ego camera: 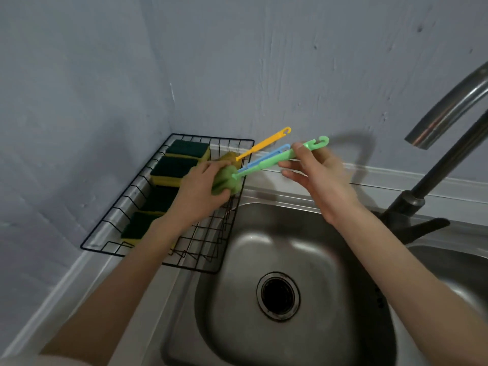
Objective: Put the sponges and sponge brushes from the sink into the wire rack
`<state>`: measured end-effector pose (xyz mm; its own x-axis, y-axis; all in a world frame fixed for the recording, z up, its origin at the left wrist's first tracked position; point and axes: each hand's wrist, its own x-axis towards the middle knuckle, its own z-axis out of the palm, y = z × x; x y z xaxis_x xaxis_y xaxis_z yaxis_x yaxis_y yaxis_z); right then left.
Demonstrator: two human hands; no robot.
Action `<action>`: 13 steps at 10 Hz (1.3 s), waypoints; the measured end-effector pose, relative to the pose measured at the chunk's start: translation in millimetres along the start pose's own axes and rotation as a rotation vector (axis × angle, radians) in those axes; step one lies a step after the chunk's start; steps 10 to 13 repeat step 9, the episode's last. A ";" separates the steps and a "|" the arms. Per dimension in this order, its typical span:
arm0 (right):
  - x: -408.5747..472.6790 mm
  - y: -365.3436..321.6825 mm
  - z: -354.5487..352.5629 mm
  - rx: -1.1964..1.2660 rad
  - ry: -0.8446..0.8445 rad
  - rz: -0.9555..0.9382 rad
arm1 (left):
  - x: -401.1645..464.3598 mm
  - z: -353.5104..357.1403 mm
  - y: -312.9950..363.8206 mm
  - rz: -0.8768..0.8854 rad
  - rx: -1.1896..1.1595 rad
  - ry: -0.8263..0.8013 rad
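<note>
A black wire rack (pixel 111 220) stands on the counter left of the steel sink (pixel 264 249). Several green-and-yellow sponges (pixel 173 169) lie in a row along its left side. My left hand (pixel 200 188) is shut on the foam head of a green sponge brush (pixel 227 180) over the rack's far right corner. My right hand (pixel 317 175) pinches the same brush's green handle near its hooked end. A yellow sponge brush (pixel 264 142) and a blue sponge brush (pixel 269 154) lean in the rack just behind, their heads mostly hidden by my left hand.
The sink basin shows only its round drain (pixel 278 295). A dark curved faucet (pixel 435 159) rises at the right, its spout overhead. A second basin edge (pixel 449 260) lies at far right. Blue walls close in behind and to the left.
</note>
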<state>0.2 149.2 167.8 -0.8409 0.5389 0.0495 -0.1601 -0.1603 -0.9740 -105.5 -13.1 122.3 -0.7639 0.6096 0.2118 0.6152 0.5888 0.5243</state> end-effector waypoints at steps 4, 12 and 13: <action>26.8 62.6 12.9 -0.113 -0.058 0.229 | 21.8 43.9 -64.1 -0.138 0.060 -0.279; 28.2 58.1 -5.7 -0.520 0.016 0.240 | 33.8 30.3 -40.2 -0.111 0.087 -0.246; 28.2 58.1 -5.7 -0.520 0.016 0.240 | 33.8 30.3 -40.2 -0.111 0.087 -0.246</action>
